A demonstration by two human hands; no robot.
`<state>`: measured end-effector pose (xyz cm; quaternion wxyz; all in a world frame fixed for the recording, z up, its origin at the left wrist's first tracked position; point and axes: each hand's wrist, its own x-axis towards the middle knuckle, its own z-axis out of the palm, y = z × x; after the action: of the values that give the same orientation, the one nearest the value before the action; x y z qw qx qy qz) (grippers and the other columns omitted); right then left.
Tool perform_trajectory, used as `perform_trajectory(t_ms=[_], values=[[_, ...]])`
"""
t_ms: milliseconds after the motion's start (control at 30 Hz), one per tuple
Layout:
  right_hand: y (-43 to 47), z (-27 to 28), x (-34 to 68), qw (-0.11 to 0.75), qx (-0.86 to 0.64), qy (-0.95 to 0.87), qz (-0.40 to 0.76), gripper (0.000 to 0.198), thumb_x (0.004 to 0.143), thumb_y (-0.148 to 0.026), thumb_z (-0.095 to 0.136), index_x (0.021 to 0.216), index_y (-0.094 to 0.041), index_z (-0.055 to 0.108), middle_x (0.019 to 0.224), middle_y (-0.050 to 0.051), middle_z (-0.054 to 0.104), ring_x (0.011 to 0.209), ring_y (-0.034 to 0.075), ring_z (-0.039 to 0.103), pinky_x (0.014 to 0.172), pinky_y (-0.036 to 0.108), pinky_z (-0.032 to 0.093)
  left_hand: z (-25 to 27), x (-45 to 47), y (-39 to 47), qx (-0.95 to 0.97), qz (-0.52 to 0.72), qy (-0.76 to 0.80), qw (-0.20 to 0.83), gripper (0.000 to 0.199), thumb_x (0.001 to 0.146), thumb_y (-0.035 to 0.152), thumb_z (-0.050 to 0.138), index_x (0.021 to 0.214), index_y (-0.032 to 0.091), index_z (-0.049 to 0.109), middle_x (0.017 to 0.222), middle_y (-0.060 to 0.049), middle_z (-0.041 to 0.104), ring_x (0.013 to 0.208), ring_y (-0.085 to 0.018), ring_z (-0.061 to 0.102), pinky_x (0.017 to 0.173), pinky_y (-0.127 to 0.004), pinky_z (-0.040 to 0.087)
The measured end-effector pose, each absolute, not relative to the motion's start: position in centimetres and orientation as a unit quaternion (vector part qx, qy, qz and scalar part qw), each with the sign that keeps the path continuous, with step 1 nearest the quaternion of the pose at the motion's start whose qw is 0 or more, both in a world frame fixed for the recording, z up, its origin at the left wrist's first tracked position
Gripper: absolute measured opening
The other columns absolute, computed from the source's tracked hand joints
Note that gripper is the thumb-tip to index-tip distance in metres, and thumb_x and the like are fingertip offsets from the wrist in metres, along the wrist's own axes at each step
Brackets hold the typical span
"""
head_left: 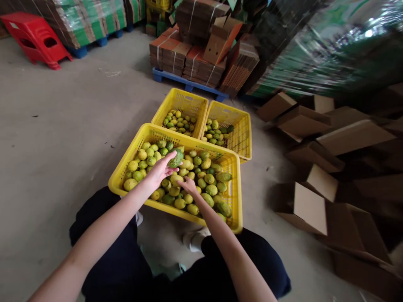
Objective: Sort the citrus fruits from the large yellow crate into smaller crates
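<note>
The green fruit (175,158) is held in the left hand (159,172), fingers closed on it. The right hand (188,184) is laid loosely open on fruit in the yellow crate (126,167); each one should be lifted softly

Left hand (159,171) around a green fruit (175,158), right hand (189,184) down among fruit in the yellow crate (126,165).

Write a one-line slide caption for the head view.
Left hand lifts a green fruit from a yellow crate.

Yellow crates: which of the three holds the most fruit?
The nearest crate, the one under both hands, is heaped with fruit across its whole floor. The two crates behind it, left and right, hold only a shallow layer.
</note>
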<state>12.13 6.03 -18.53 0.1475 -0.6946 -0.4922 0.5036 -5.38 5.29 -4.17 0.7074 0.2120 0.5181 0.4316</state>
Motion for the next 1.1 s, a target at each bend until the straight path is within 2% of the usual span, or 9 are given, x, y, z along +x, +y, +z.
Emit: perform_trajectory(t_ms=[67, 133, 267, 367, 433, 633, 767, 900, 1100], values=[[6.1, -16.1, 13.6, 0.184, -0.666, -0.477, 0.543, 0.018, 0.070, -0.033, 0.067, 0.069, -0.022, 0.053, 0.061, -0.003, 0.052, 0.072, 0.020, 0.060, 0.069, 0.033, 0.052, -3.9, -4.9, 5.6, 0.228, 0.437, 0.515, 0.701, 0.051, 0.071, 0.063, 0.071, 0.101, 0.021, 0.070, 0.092, -0.007, 0.075, 0.073, -0.016, 0.066, 0.069, -0.027, 0.041], [6.0, -13.0, 15.2, 0.235, -0.625, -0.470, 0.577, 0.022, 0.068, -0.039, 0.065, 0.078, -0.021, 0.059, 0.067, 0.000, 0.060, 0.072, 0.021, 0.062, 0.068, 0.035, 0.054, -3.6, -4.2, 5.7, 0.246, 0.451, 0.534, 0.672, 0.049, 0.071, 0.059, 0.073, 0.101, 0.021, 0.069, 0.093, -0.006, 0.074, 0.072, -0.016, 0.066, 0.069, -0.028, 0.043], [4.5, -6.8, 18.1, 0.398, -0.509, -0.424, 0.635, 0.048, 0.061, -0.051, 0.064, 0.099, -0.021, 0.065, 0.096, 0.008, 0.072, 0.096, 0.030, 0.067, 0.081, 0.047, 0.058, -2.8, -2.6, 5.4, 0.300, 0.498, 0.555, 0.595, 0.042, 0.064, 0.042, 0.083, 0.095, 0.020, 0.065, 0.097, -0.005, 0.072, 0.086, -0.020, 0.067, 0.080, -0.031, 0.048], [3.2, -3.8, 19.2, 0.535, -0.434, -0.353, 0.633, 0.050, 0.064, -0.053, 0.064, 0.104, -0.023, 0.067, 0.106, 0.010, 0.073, 0.111, 0.034, 0.065, 0.088, 0.055, 0.056, -2.3, -1.5, 4.3, 0.351, 0.524, 0.505, 0.589, 0.050, 0.058, 0.032, 0.087, 0.097, 0.021, 0.058, 0.096, -0.004, 0.070, 0.093, -0.021, 0.066, 0.087, -0.033, 0.049], [2.8, -3.0, 19.3, 0.579, -0.433, -0.335, 0.604, 0.049, 0.067, -0.055, 0.063, 0.104, -0.024, 0.068, 0.107, 0.011, 0.074, 0.116, 0.035, 0.064, 0.090, 0.055, 0.056, -2.1, -1.0, 3.6, 0.385, 0.527, 0.466, 0.597, 0.056, 0.056, 0.030, 0.088, 0.099, 0.022, 0.054, 0.096, -0.002, 0.068, 0.090, -0.020, 0.066, 0.087, -0.033, 0.050], [2.4, -3.4, 17.5, 0.611, -0.436, -0.348, 0.561, 0.051, 0.067, -0.049, 0.077, 0.110, -0.023, 0.069, 0.106, 0.007, 0.075, 0.106, 0.031, 0.069, 0.097, 0.051, 0.055, -1.4, -0.2, 2.6, 0.469, 0.550, 0.383, 0.576, 0.058, 0.062, 0.030, 0.087, 0.109, 0.022, 0.055, 0.113, -0.006, 0.065, 0.104, -0.021, 0.064, 0.096, -0.033, 0.048], [0.6, -3.0, 17.3, 0.613, -0.495, -0.487, 0.378, 0.063, 0.061, -0.035, 0.089, 0.119, -0.024, 0.067, 0.122, 0.007, 0.071, 0.116, 0.030, 0.064, 0.107, 0.049, 0.048, -1.0, -0.3, 2.6, 0.553, 0.534, 0.415, 0.486, 0.054, 0.064, 0.030, 0.087, 0.111, 0.022, 0.061, 0.120, -0.008, 0.065, 0.112, -0.025, 0.061, 0.099, -0.035, 0.045], [-0.8, -2.3, 18.0, 0.586, -0.505, -0.596, 0.217, 0.062, 0.068, -0.033, 0.086, 0.125, -0.029, 0.062, 0.129, 0.006, 0.067, 0.122, 0.029, 0.061, 0.110, 0.048, 0.046, -1.1, -0.2, 2.2, 0.607, 0.538, 0.467, 0.351, 0.054, 0.064, 0.028, 0.087, 0.113, 0.024, 0.065, 0.123, -0.009, 0.065, 0.118, -0.028, 0.057, 0.104, -0.038, 0.041], [-0.6, -2.2, 17.9, 0.576, -0.498, -0.626, 0.170, 0.061, 0.072, -0.032, 0.083, 0.126, -0.031, 0.055, 0.130, 0.007, 0.065, 0.123, 0.029, 0.061, 0.109, 0.049, 0.047, -1.2, 0.6, 1.7, 0.628, 0.569, 0.402, 0.347, 0.051, 0.068, 0.025, 0.085, 0.115, 0.026, 0.065, 0.129, -0.009, 0.064, 0.127, -0.028, 0.054, 0.111, -0.039, 0.038]])
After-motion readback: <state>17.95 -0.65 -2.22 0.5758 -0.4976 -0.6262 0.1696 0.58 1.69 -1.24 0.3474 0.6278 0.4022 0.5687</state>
